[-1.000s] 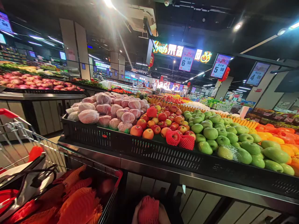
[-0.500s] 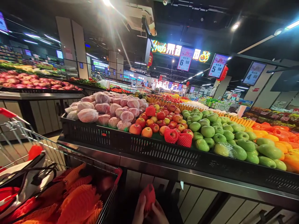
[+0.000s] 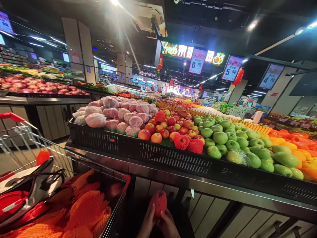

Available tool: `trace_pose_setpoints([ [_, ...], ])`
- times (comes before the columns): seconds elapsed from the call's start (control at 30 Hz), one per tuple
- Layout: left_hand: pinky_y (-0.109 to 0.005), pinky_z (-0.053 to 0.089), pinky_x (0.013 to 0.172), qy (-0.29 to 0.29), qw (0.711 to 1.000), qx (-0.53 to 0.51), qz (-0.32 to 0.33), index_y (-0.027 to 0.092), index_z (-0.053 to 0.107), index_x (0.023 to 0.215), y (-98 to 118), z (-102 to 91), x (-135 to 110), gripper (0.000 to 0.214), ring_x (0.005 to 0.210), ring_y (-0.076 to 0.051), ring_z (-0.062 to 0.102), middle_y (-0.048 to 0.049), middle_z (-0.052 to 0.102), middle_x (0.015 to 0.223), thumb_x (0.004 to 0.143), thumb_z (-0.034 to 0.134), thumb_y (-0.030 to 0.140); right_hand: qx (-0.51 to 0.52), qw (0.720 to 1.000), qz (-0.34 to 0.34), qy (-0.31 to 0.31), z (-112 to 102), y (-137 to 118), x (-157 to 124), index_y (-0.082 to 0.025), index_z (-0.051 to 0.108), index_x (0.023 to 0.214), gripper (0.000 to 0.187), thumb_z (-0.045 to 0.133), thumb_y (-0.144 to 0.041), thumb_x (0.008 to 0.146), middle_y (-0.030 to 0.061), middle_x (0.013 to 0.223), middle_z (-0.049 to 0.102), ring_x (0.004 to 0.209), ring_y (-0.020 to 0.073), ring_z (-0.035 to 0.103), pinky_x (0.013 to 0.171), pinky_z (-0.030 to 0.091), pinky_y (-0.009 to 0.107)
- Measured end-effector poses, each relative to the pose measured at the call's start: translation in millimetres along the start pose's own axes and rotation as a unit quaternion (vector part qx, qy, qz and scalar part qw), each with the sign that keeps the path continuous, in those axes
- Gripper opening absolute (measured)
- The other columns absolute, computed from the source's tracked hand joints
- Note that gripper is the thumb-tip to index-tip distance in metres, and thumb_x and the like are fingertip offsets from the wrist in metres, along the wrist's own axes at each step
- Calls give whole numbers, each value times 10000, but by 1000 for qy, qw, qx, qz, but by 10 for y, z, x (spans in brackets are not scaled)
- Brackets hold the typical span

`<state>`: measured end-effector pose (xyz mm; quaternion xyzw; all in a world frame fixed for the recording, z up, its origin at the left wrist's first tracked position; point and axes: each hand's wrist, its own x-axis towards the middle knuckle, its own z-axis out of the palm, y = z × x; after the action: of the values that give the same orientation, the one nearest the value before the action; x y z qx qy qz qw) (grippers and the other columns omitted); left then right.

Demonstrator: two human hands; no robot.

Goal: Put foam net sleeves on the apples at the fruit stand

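Observation:
At the bottom centre, a red foam fruit net (image 3: 158, 202) is held upright between my two hands. My left hand (image 3: 148, 219) closes on its left side, thumb up. My right hand (image 3: 168, 222) pinches its lower right side. Whether a fruit sits inside the net I cannot tell. Ahead, red apples (image 3: 170, 121) lie in a black crate (image 3: 173, 160); two netted apples (image 3: 181, 142) rest at its front edge. To my left, a shopping cart (image 3: 119, 198) carries a heap of loose orange-red foam nets (image 3: 85, 211).
Plastic-wrapped fruits (image 3: 96, 121) fill the crate's left part, green apples (image 3: 220, 138) its right, with orange fruit (image 3: 305, 168) beyond. The stand's metal ledge (image 3: 158, 173) runs in front of me. Red onions (image 3: 37, 85) are on another stand at left. Price signs (image 3: 197, 61) hang overhead.
The view has shifted slightly. Both hands have come up a little with the red net, which now shows wider and rounder between them.

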<state>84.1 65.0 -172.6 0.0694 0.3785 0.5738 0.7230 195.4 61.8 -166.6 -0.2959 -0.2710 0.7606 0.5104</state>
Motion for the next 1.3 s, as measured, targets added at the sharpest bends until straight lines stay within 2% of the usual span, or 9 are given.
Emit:
trace_pose_setpoints([
  [0.07, -444, 484, 1037, 0, 1000, -9, -2, 266, 627, 1272, -2, -72, 38, 602, 1312, -360, 563, -139, 653, 1304, 726, 745, 490, 12, 1000, 0, 27, 11, -9, 9, -216, 782, 960, 481, 938, -445, 566, 81, 1021, 769, 892, 227, 688, 797, 505, 332],
  [0.2, -420, 504, 975, -9, 999, -31, -39, 358, 525, 1406, 37, -197, 85, 618, 1150, -290, 665, -90, 646, 1335, 798, 639, 344, 43, 998, 25, 48, 3, -24, 34, -229, 793, 879, 488, 928, -512, 506, 68, 984, 785, 894, 242, 695, 809, 511, 342],
  [0.3, -378, 512, 908, -22, 999, -31, -34, 327, 428, 1492, 22, -237, 108, 749, 1039, -268, 695, -95, 674, 1285, 780, 661, 306, 66, 996, 47, 44, -39, -24, 57, -233, 791, 843, 494, 917, -547, 483, 58, 950, 789, 877, 233, 695, 813, 511, 337],
  [0.37, -351, 509, 879, -45, 998, -22, -26, 316, 461, 1476, -7, -243, 114, 791, 1063, -271, 687, -93, 694, 1254, 739, 745, 354, 66, 996, 52, 37, -65, -25, 66, -230, 787, 856, 503, 904, -557, 492, 66, 966, 785, 886, 237, 691, 813, 511, 344],
  [0.47, -338, 509, 859, -71, 997, 0, -10, 332, 617, 1329, -25, -227, 88, 740, 1125, -294, 668, -84, 710, 1237, 643, 869, 447, 53, 997, 49, 34, -89, -28, 63, -231, 780, 879, 506, 897, -545, 500, 77, 1020, 777, 925, 256, 687, 798, 512, 353],
  [0.63, -368, 511, 945, -109, 994, 4, 23, 282, 699, 1195, 54, -120, -53, 630, 1210, -320, 633, -113, 688, 1276, 625, 915, 443, 41, 999, 1, 36, -112, -29, 68, -235, 788, 964, 523, 896, -532, 548, 77, 1082, 773, 1042, 277, 678, 892, 511, 375],
  [0.83, -376, 516, 978, -87, 995, -12, 38, 281, 707, 1154, 94, -69, -74, 580, 1289, -336, 590, -100, 687, 1286, 627, 910, 415, 18, 997, -51, 55, -109, -41, 104, -248, 780, 1040, 536, 921, -440, 560, 64, 1121, 769, 1099, 297, 683, 1013, 481, 432],
  [1.03, -408, 534, 964, -44, 997, -47, -29, 259, 672, 1194, 111, -146, -12, 540, 1290, -354, 592, -107, 688, 1293, 710, 803, 461, 13, 997, -60, 53, -64, -60, 47, -268, 772, 1108, 522, 917, -371, 617, 67, 1143, 765, 1070, 255, 697, 971, 512, 379],
  [1.3, -381, 529, 982, -68, 997, -11, 27, 289, 675, 1211, 65, -109, -14, 585, 1309, -328, 582, -84, 655, 1357, 692, 861, 483, 17, 996, -63, 53, -8, -101, 19, -239, 790, 948, 438, 950, -329, 550, 50, 1031, 781, 971, 233, 705, 917, 513, 363],
])
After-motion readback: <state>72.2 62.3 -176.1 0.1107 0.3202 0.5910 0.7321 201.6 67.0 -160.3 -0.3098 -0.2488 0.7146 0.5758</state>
